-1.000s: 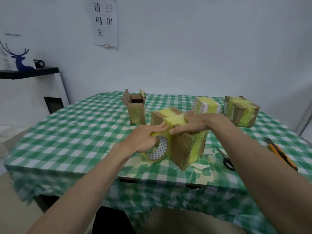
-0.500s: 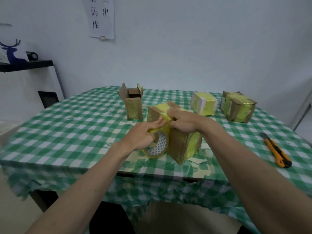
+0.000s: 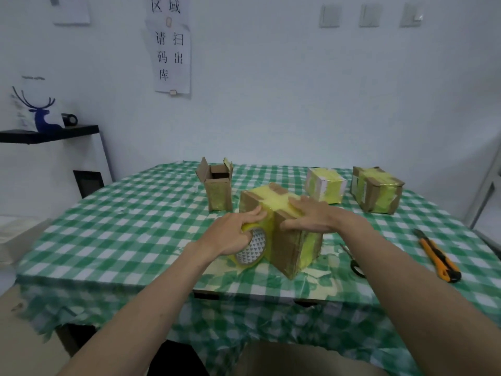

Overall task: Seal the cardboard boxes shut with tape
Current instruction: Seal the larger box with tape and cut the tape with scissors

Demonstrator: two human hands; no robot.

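A cardboard box [image 3: 287, 248] partly wrapped in yellow tape stands near the table's front edge. My left hand [image 3: 235, 234] grips a roll of yellow tape [image 3: 253, 251] pressed against the box's left side. My right hand [image 3: 311, 217] lies flat on the box's top front edge, fingers straight, pressing the tape down. An open, untaped small box [image 3: 218, 189] stands behind on the left. Two taped boxes sit at the back right, one pale [image 3: 325, 185] and one brown [image 3: 375, 189].
A green checked cloth [image 3: 130, 226] covers the table. Scissors [image 3: 355, 264] lie right of the box, and an orange utility knife [image 3: 439, 257] lies further right. Scraps of tape are stuck to the cloth near the front edge. A shelf [image 3: 51, 132] stands at the left wall.
My right hand's fingers have flattened and slid along the box top. The left hand stays on the roll at the box's side. The camera has tilted up slightly.
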